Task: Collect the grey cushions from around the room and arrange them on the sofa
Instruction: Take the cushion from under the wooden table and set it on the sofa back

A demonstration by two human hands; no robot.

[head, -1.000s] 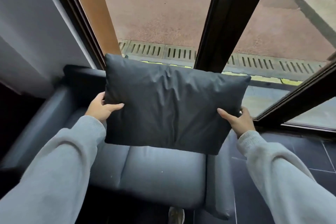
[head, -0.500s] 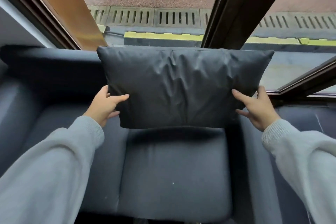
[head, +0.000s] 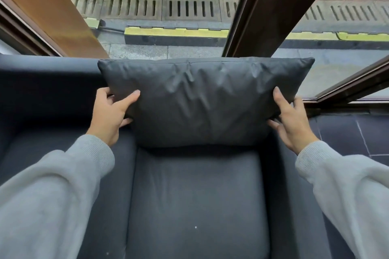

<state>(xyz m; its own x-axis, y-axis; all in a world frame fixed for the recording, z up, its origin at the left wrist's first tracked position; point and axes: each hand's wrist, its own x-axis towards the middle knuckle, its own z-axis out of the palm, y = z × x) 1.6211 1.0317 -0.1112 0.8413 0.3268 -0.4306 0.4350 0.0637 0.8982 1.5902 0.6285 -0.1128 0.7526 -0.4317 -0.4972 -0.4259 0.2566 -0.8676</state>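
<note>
A dark grey rectangular cushion [head: 202, 101] stands upright at the back of the right-hand seat of the dark grey sofa [head: 193, 200], its lower edge on the seat cushion and its top level with the backrest. My left hand [head: 110, 114] grips its left edge, thumb on the front face. My right hand [head: 291, 121] holds its right edge the same way. Grey sleeves cover both arms.
Right behind the sofa is a floor-to-ceiling window with a dark frame post [head: 263, 10]; pavement and drain grates lie outside. The sofa's right armrest [head: 294, 206] borders dark floor tiles [head: 353, 132]. A second seat [head: 63, 153] extends left.
The cushion has come down from mid-air onto the seat and back against the backrest. Both hands followed it forward, still on its two side edges.
</note>
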